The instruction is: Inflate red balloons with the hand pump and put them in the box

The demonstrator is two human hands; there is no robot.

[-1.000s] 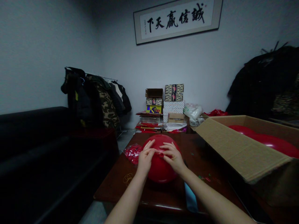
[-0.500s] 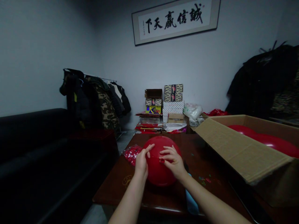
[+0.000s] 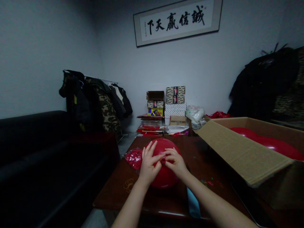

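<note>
Left hand [image 3: 149, 161] had come in from the flank of the red balloon [image 3: 165, 181] to its neck [image 3: 163, 161] since half a second earlier, its fingers now meeting those of the right hand [image 3: 175, 161]. Right thumb and fingertips were pinched at the neck; whether the left gripped it, could not tell. Balloon rounded, taut, smooth rubber. Left of it lay a crinkled clear packet [image 3: 134, 158] with red contents; nearer, also left, thin yellowish loops [image 3: 128, 185]. Under it was a dark, polished table [image 3: 110, 196]. Right of it stood a brown cardboard carton [image 3: 244, 155] holding glossy red balloons [image 3: 273, 144]; well left, a black sofa [image 3: 33, 139]; beyond and above, framed calligraphy [image 3: 177, 23]. Packet and carton matched the earlier frame.
</note>
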